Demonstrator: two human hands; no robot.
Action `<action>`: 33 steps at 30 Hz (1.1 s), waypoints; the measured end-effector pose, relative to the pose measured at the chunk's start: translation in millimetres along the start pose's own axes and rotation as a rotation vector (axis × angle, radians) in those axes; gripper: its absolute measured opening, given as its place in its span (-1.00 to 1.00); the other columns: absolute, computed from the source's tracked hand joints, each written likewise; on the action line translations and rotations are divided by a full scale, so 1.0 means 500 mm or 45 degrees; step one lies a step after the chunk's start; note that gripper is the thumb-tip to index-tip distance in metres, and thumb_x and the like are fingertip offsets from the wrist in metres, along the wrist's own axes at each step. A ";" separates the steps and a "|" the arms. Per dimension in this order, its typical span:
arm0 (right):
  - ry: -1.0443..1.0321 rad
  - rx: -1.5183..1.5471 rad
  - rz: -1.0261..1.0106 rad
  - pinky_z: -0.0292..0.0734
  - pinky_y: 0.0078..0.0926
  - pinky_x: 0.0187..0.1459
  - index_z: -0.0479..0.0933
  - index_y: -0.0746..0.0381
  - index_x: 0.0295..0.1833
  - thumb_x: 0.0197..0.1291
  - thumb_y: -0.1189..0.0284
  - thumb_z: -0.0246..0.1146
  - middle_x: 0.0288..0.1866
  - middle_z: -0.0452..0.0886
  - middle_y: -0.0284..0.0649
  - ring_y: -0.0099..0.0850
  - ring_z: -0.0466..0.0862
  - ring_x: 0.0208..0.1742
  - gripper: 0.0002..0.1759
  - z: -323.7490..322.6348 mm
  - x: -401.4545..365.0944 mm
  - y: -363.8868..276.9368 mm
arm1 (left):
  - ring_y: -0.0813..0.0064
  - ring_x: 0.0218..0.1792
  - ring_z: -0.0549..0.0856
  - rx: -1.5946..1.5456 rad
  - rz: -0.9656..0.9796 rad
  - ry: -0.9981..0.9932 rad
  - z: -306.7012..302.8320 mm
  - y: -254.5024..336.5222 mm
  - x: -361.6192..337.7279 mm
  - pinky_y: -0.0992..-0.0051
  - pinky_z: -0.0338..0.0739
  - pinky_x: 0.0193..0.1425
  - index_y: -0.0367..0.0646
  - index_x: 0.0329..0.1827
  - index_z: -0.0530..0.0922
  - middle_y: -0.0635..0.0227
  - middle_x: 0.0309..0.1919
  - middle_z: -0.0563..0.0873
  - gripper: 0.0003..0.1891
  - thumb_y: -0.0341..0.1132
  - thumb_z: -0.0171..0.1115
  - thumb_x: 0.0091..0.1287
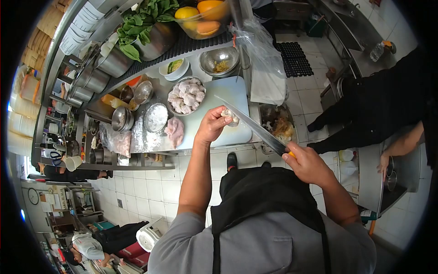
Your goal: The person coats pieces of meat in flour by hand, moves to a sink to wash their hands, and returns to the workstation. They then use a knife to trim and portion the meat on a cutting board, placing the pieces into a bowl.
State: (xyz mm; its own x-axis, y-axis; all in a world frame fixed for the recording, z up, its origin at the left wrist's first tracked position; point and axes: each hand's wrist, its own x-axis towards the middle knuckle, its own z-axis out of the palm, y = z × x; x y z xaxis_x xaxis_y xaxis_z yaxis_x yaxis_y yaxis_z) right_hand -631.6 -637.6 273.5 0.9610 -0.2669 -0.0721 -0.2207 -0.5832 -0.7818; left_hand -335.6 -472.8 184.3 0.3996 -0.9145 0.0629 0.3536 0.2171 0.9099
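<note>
Above the edge of a white cutting board (241,98), my left hand (212,125) grips a small pale lump (233,119) between thumb and fingers; its kind is not clear. My right hand (308,163) is closed around the yellow handle of a large knife (261,131). The blade slants up and left, passing right beside the lump; whether it touches cannot be told. Behind my left hand stands a metal bowl heaped with pale raw meat pieces (186,95). A larger raw piece of meat (174,131) lies left of my left wrist.
A bowl of white powder (156,117) stands on the floury counter. At the back are a steel bowl with yellowish bits (219,61) and a hanging plastic bag (268,68). A bin of scraps (285,129) sits right of the board. Another person's hand (384,160) is at far right.
</note>
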 end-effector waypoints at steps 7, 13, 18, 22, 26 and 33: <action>-0.065 0.005 -0.002 0.41 0.03 -0.34 0.34 0.32 -0.15 0.41 0.35 0.13 -0.48 0.55 0.13 0.20 0.58 -0.35 -0.76 -0.012 0.012 -0.002 | 0.52 -0.16 0.68 0.189 -0.129 -0.103 0.005 0.030 -0.001 0.48 0.54 0.03 -0.31 0.00 0.62 0.33 -0.16 0.75 -0.78 -0.40 0.30 0.35; 0.045 0.082 -0.005 0.41 0.03 -0.33 0.33 0.33 -0.15 0.42 0.34 0.12 -0.48 0.55 0.13 0.20 0.58 -0.36 -0.76 0.009 0.022 -0.008 | 0.48 -0.13 0.70 -0.349 0.138 0.146 0.030 -0.015 0.028 0.45 0.56 0.04 -0.23 -0.02 0.60 0.33 -0.15 0.74 -0.82 -0.36 0.26 0.40; 0.033 0.191 0.087 0.42 -0.01 -0.31 0.30 0.32 -0.17 0.43 0.33 0.12 -0.46 0.55 0.12 0.17 0.59 -0.34 -0.73 0.022 0.042 -0.011 | 0.45 -0.08 0.69 -0.565 0.253 0.425 0.085 -0.010 0.059 0.38 0.58 0.07 -0.20 0.05 0.56 0.34 -0.07 0.72 -0.80 -0.31 0.20 0.47; 0.062 0.251 0.063 0.42 -0.03 -0.31 0.30 0.31 -0.18 0.43 0.29 0.13 -0.44 0.55 0.10 0.16 0.58 -0.34 -0.71 0.030 0.065 0.010 | 0.43 -0.03 0.69 -0.611 0.187 0.449 0.083 -0.002 0.077 0.34 0.59 0.10 -0.18 0.06 0.55 0.34 -0.05 0.71 -0.81 -0.35 0.18 0.46; 0.039 0.248 0.027 0.40 -0.04 -0.30 0.30 0.30 -0.18 0.43 0.25 0.13 -0.43 0.55 0.10 0.16 0.58 -0.32 -0.68 0.013 0.079 0.031 | 0.41 -0.04 0.69 -0.544 0.075 0.354 0.074 0.016 0.068 0.31 0.60 0.13 -0.18 0.04 0.56 0.34 -0.06 0.70 -0.81 -0.42 0.22 0.39; -0.021 0.239 0.028 0.42 -0.05 -0.25 0.31 0.30 -0.17 0.43 0.23 0.12 -0.40 0.55 0.13 0.18 0.57 -0.26 -0.68 -0.002 0.092 0.040 | 0.52 -0.08 0.69 -0.520 0.052 0.469 0.062 -0.001 0.070 0.40 0.57 0.04 -0.09 0.03 0.58 0.45 -0.09 0.72 -0.81 -0.44 0.26 0.39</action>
State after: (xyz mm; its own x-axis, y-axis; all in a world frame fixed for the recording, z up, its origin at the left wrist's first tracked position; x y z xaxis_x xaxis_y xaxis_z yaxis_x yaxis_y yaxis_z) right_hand -591.9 -662.2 255.2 0.9593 -0.2645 -0.0992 -0.2079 -0.4233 -0.8818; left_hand -347.8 -515.5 198.7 0.6637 -0.7384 -0.1198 0.6017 0.4318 0.6720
